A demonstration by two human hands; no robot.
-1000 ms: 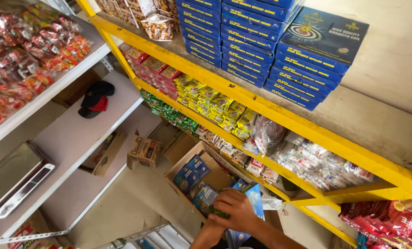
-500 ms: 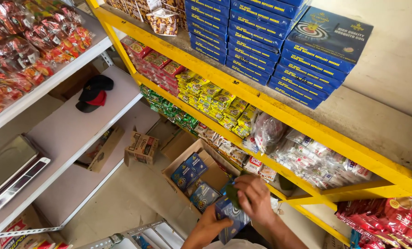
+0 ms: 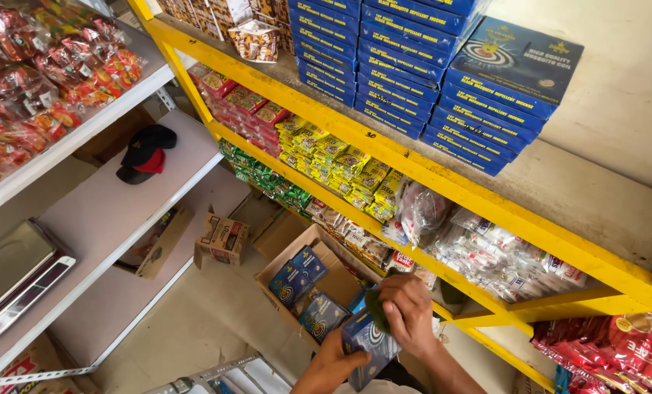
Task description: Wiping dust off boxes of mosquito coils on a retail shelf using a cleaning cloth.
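At the bottom centre, my left hand (image 3: 332, 362) grips a blue flat box (image 3: 365, 344) from below and holds it upright. My right hand (image 3: 408, 309) presses a dark green cloth (image 3: 375, 309) against the box's top edge. Just left of them, an open cardboard carton (image 3: 309, 238) on the floor holds more blue boxes (image 3: 297, 271) of the same kind. Stacks of matching blue boxes (image 3: 428, 69) fill the top tier of the yellow shelf (image 3: 413, 174) above my hands.
The yellow shelf's lower tiers carry yellow-green sachets (image 3: 340, 164), red packs (image 3: 242, 106) and clear bagged goods (image 3: 486, 255). A white shelf (image 3: 107, 211) on the left bears a black and red cap (image 3: 146, 153), a weighing scale (image 3: 12, 281) and red packets (image 3: 27, 87). A small carton (image 3: 224, 238) lies on the floor.
My right hand with the cloth has moved from the box's side up to its top edge. The left hand has shifted its hold lower on the box, which now stands more upright.
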